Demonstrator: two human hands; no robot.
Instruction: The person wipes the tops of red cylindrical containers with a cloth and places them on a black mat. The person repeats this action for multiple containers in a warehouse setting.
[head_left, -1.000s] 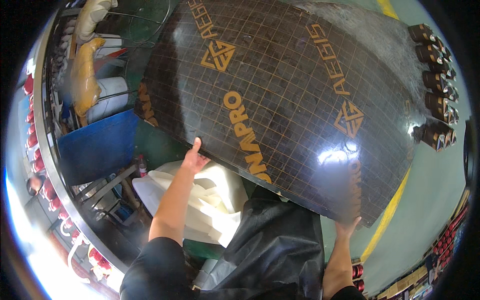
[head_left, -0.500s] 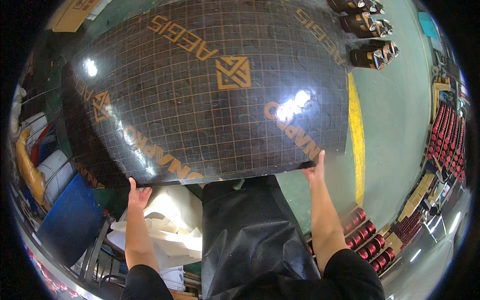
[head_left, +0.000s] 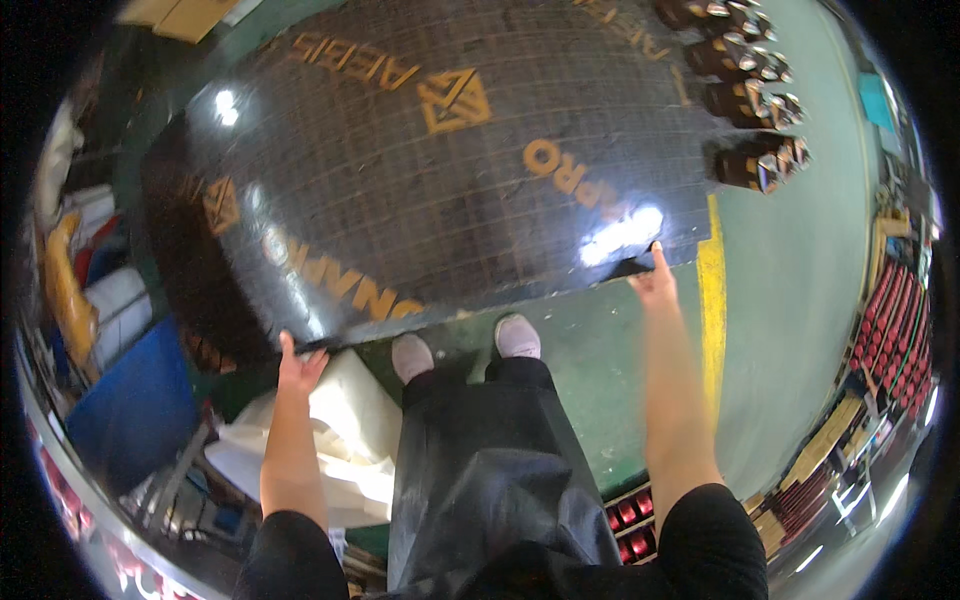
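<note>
A large glossy black sheet with thin gold grid lines and gold printed marks spreads across the upper half of the view. Its left side curves down, and bright lamp reflections lie on it. At the near edge, towards the left corner, my left hand grips the sheet with its thumb on top. My right hand holds the same edge near the right corner, thumb also up. The fingers under the sheet are mostly hidden. What lies beneath the sheet cannot be seen.
My shoes stand just short of the edge, below a black apron. Dark bundles with silvery ends sit at the far right, beside a yellow floor line. Left are crumpled white sheeting and a blue board. Red spools stand near right.
Both hands and the sheet's near edge have moved forward, the right hand farther. My shoes now show between the edge and the apron. The grip stays on the sheet.
</note>
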